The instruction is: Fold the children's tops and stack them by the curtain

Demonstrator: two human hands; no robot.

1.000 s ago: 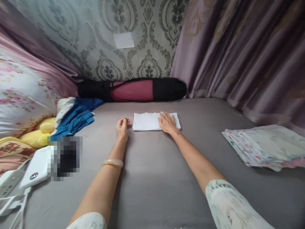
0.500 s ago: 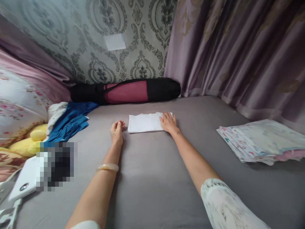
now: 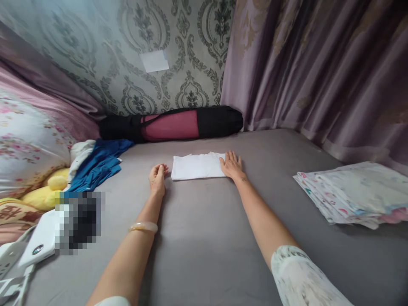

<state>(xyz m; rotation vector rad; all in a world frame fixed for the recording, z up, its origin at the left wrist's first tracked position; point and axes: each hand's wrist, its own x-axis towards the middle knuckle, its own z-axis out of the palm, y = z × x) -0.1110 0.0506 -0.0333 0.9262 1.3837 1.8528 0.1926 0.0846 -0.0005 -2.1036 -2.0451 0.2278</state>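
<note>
A folded white cloth (image 3: 199,166) lies flat as a long rectangle on the grey bed sheet (image 3: 197,238), with slightly uneven layers along its far edge. My right hand (image 3: 232,165) rests palm down on the cloth's right end, its fingers stretched out and a little spread. That end of the cloth is partly hidden beneath it. Just left of the cloth, and apart from it, my left hand (image 3: 157,178) is loosely closed on its side with the fingers curled in. Nothing shows inside it.
A stack of folded patterned cloths (image 3: 357,191) lies at the right. Along the wall is a long black and maroon bag (image 3: 172,125). To the left are blue clothing (image 3: 98,163), a yellow plush item (image 3: 44,195), a floral pillow (image 3: 32,140) and a white device (image 3: 43,233) with a cable.
My right hand has slid a little to the right, toward the end of the white cloth. The left hand keeps its curled pose. The whole view has shifted slightly.
</note>
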